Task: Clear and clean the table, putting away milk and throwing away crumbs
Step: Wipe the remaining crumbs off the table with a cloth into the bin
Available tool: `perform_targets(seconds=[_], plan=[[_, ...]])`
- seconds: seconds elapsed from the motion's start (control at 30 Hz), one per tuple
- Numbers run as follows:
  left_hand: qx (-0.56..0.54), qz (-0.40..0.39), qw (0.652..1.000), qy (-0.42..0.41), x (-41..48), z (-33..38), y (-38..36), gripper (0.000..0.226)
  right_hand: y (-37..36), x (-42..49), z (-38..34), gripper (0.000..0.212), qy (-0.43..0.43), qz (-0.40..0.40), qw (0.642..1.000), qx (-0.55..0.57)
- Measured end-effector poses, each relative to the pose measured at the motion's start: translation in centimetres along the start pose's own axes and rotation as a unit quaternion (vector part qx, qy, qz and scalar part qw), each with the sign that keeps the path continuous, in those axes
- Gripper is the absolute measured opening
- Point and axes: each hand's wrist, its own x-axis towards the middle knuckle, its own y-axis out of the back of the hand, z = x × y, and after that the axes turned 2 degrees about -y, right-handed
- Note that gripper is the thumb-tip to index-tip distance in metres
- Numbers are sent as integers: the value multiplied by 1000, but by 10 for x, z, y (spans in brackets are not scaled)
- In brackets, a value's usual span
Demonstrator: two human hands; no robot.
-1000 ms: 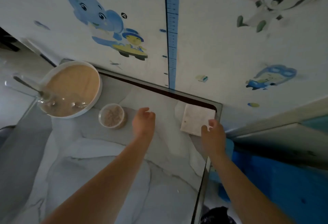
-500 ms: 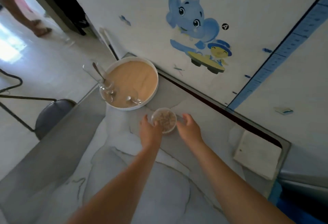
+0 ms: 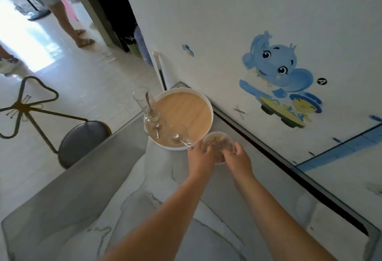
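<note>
A small clear plastic cup of brown crumbs (image 3: 217, 142) is tilted just above the marble table (image 3: 169, 209), beside the round tray. My left hand (image 3: 200, 157) grips its left side and my right hand (image 3: 237, 158) grips its right side, fingers curled around the rim. The round white tray with a wooden base (image 3: 186, 114) sits at the table's far end and carries a tall glass with a spoon in it (image 3: 147, 105) and a second, lower glass with a spoon (image 3: 178, 136). No milk is in view.
The table runs along a wall with cartoon stickers (image 3: 277, 70) on the right. A round grey stool (image 3: 82, 139) stands left of the table. A person's legs (image 3: 68, 21) are on the tiled floor at the far left near a dark doorway (image 3: 111, 4).
My right hand left the white napkin at the table's right end and joined my left hand at the crumb cup. Both hands now grip and lift the cup. My view swung left.
</note>
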Motion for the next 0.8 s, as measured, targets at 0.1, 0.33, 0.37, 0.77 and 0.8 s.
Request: perform_targets(seconds=[0.1, 0.33, 0.37, 0.77, 0.8], plan=[[47, 27, 997, -48, 34, 25, 19, 36, -5, 27, -40, 39, 46, -1, 999, 15], [85, 41, 993, -68, 106, 41, 47, 44, -43, 94, -82, 38, 98, -53, 993, 28], [97, 44, 992, -74, 113, 39, 50, 42, -49, 100, -82, 40, 97, -61, 993, 20], [265, 30, 963, -42, 130, 23, 46, 32, -76, 119, -55, 29, 51, -60, 996, -38], [281, 26, 959, -39, 127, 27, 45, 30, -76, 119, -56, 31, 53, -52, 996, -49]])
